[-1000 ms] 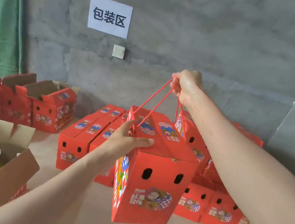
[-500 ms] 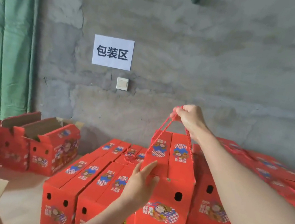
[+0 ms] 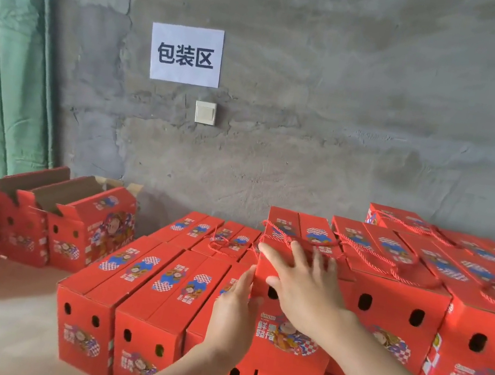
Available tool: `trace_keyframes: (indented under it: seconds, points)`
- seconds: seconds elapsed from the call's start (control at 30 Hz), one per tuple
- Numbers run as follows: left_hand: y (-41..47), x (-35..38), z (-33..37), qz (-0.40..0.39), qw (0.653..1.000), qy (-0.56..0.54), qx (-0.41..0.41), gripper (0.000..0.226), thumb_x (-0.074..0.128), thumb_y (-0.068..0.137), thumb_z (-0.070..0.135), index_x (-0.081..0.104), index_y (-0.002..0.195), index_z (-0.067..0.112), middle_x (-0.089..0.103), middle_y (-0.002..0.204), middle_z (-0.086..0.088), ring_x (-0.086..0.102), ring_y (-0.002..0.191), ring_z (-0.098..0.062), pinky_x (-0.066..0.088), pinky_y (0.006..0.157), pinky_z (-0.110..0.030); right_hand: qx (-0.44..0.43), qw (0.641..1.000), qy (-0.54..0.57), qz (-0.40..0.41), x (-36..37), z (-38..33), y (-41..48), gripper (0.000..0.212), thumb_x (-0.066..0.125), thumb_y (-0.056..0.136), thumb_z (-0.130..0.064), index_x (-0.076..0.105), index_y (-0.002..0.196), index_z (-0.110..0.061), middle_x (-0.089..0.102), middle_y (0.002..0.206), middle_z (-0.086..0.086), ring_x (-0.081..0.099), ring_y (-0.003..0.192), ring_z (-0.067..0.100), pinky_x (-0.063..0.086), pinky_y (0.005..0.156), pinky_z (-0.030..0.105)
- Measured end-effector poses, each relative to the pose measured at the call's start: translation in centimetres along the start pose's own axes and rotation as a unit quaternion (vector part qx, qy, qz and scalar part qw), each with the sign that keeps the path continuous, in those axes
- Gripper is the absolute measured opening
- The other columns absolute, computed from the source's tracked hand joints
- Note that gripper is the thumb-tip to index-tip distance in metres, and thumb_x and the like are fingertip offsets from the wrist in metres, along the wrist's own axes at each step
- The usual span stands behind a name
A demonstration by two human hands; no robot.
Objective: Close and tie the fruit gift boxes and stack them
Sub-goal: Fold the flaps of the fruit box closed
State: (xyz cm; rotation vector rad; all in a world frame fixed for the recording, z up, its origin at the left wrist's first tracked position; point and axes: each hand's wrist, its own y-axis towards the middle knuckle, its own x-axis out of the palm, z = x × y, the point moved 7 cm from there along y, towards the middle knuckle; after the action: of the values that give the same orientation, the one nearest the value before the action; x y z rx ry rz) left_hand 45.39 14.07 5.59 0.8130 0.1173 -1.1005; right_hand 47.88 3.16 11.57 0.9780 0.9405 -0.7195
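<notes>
Fruit gift box (image 3: 278,346): closed, red cord (image 3: 283,236) lying across its lid. It sits at the left end of the stack's (image 3: 157,290) upper tier, touching its neighbour.

Left hand (image 3: 235,313): flat against the left side.

Right hand (image 3: 299,281): spread wide over the top front edge, gripping nothing.

I'd press evenly and square it flush with the row.

A green curtain (image 3: 10,49) hangs beside a paper sign (image 3: 186,54) and switch (image 3: 205,112).

Under the right hand (image 3: 304,291), the gift box (image 3: 290,335) is printed red cardboard, faintly sheened, with twisted cord handles (image 3: 284,236). Beyond it, the rough grey wall (image 3: 351,106) looks like plaster or cement.
</notes>
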Motion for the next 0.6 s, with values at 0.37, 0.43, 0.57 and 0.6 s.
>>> trace_keyframes:
  seconds: [0.37,0.43,0.57,0.6]
  points:
    - [-7.4,-11.4,-7.2,-0.067,0.984,0.062,-0.150,0.048,0.053,0.091,0.029,0.047,0.138,0.021,0.066,0.120,-0.003,0.063,0.105,-0.017,0.050,0.087,-0.027,0.070,0.995,0.059,-0.035,1.1,1.7,1.5,0.060,0.038,0.098,-0.043,0.005,0.148,-0.050,0.013,0.158,-0.001,0.019,0.140,0.030,0.014,0.113,0.046]
    - [-9.8,-19.8,-11.1,0.044,0.974,0.118,-0.191,0.039,0.052,0.091,0.026,0.053,0.129,0.020,0.067,0.112,-0.002,0.062,0.103,-0.021,0.048,0.083,-0.028,0.094,0.994,0.051,-0.015,0.5,1.0,0.4,0.066,0.047,0.096,-0.036,0.009,0.150,-0.041,0.009,0.159,0.005,0.011,0.143,0.033,0.010,0.114,0.050]
    - [-14.8,-36.3,-18.6,0.172,0.907,0.257,-0.285,0.036,0.053,0.091,0.025,0.053,0.123,0.008,0.059,0.121,-0.010,0.050,0.115,-0.030,0.041,0.095,-0.037,-0.007,0.982,0.148,0.115,-2.8,-7.7,-3.5,0.058,0.070,0.077,0.002,0.054,0.132,-0.003,0.037,0.145,0.027,0.031,0.135,0.047,0.021,0.109,0.060]
    - [-16.1,-39.2,-20.2,0.175,0.890,0.281,-0.313,0.041,0.052,0.092,0.027,0.049,0.127,0.007,0.056,0.125,-0.012,0.047,0.118,-0.031,0.039,0.098,-0.039,-0.046,0.979,0.172,0.096,-3.1,-11.0,-4.8,0.053,0.066,0.082,0.002,0.054,0.133,-0.003,0.035,0.148,0.025,0.029,0.138,0.043,0.020,0.112,0.055]
